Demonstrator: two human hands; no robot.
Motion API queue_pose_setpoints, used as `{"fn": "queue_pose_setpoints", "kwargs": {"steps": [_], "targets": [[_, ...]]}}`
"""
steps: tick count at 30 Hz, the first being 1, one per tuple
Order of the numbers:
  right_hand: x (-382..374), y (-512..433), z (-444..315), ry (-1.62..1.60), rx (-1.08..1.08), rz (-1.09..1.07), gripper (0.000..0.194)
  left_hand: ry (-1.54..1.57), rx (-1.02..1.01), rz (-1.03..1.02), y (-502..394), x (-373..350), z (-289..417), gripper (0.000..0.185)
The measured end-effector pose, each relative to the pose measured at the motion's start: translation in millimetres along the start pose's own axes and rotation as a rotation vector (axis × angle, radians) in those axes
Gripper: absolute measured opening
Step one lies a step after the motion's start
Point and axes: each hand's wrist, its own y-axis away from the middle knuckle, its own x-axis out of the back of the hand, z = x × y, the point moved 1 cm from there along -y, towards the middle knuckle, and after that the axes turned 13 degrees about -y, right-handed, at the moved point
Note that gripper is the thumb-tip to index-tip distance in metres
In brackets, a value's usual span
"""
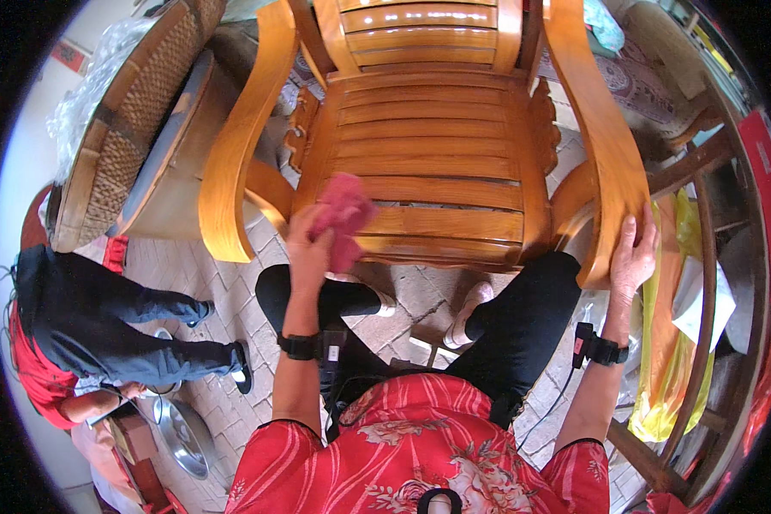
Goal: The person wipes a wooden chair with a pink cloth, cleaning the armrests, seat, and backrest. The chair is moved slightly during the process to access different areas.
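A slatted wooden armchair [430, 160] with a glossy orange-brown finish stands right in front of me. My left hand [308, 241] grips a crumpled pinkish-red cloth [347, 221] above the front left corner of the seat; whether the cloth touches the wood I cannot tell. At the other side, my right hand [634, 254] rests on the outer edge of the right armrest [607, 173], near its front end, with nothing held in it. The left armrest [225, 193] curves forward, untouched. My knees are spread on either side of the seat's front edge.
Another person [122, 327] in dark trousers stands at the left, near a metal basin [183, 437] on the brick floor [238, 283]. A large woven bamboo tray [119, 128] leans upper left. To my right are a dark wooden frame [707, 257] and a yellow plastic bag [658, 385].
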Motion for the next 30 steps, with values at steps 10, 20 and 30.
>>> {"fn": "queue_pose_setpoints", "kwargs": {"steps": [10, 20, 30], "targets": [[0, 0, -1, 0.0, -0.003, 0.004, 0.041, -0.464, 0.323, 0.248, 23, -57, -143, 0.071], [-1, 0, -4, -0.01, -0.022, 0.002, 0.041, -0.471, 0.332, 0.334, 35, -96, -155, 0.076], [-2, 0, -1, -0.005, 0.002, 0.02, 0.041, 0.134, 0.767, 0.347, 52, -138, -141, 0.041]]}}
